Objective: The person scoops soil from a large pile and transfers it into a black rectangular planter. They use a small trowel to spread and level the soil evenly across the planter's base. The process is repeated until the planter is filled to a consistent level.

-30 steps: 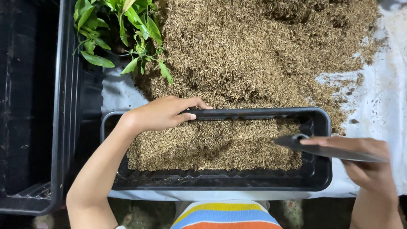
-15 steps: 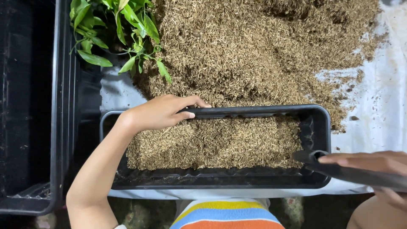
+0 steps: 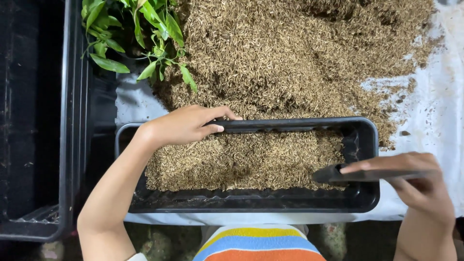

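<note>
Big heap of dry brown husks (image 3: 299, 58) spread over a white sheet (image 3: 435, 116), filling the top of the view. Tall black crate (image 3: 38, 121) down the left side. Leafy green plant (image 3: 135, 38) at the top left, right beside the heap.

Long black planter tray (image 3: 251, 205) in the middle, lying just below the heap and part full of the same brown husks. Far rim of the tray touching the edge of the heap.

Left hand (image 3: 186, 124) on the far rim of the tray, near its left end. Fingers over the top of the rim, thumb tucked under it, closed tight around the rim.

Right hand (image 3: 418, 181) at the right end of the tray, just past its outer wall. Closed around the handle of a dark trowel (image 3: 338, 174), one finger stretched flat along the top. Trowel blade pointing left, over the inside of the tray at its right end, close above the husks. Cannot tell if the blade touches them.

Striped cloth (image 3: 258, 244) in blue, yellow and orange at the bottom middle.
</note>
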